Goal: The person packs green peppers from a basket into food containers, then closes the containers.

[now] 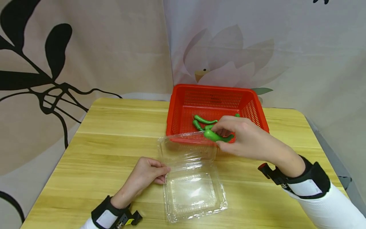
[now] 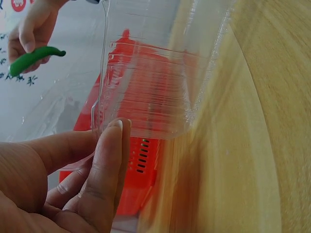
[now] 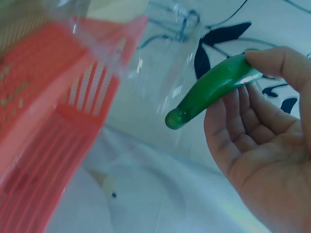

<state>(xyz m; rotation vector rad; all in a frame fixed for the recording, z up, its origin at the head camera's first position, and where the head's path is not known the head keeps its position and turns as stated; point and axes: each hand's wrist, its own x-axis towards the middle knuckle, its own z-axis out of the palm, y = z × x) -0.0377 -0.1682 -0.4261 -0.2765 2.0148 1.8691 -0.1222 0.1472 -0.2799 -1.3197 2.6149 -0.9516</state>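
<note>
My right hand [image 1: 243,135] pinches a green chili pepper [image 1: 213,136] between thumb and fingers, up over the near rim of the red basket [image 1: 175,108]. In the right wrist view the pepper [image 3: 214,90] points out past the fingertips. My left hand [image 1: 147,173] pinches the left edge of a clear plastic clamshell box [image 1: 192,194] near its hinge, thumb and fingers on the thin rim in the left wrist view. The box lies opened out, its lid [image 1: 186,149] raised toward the basket and overlapping the basket's front. Nothing shows inside the box's near half.
Several more green chili peppers [image 1: 204,120] lie in the basket, partly hidden behind my right hand. Basket and box are on a light wooden table [image 1: 120,133] with rounded far corners. A patterned cloth [image 1: 128,47] hangs behind its far edge.
</note>
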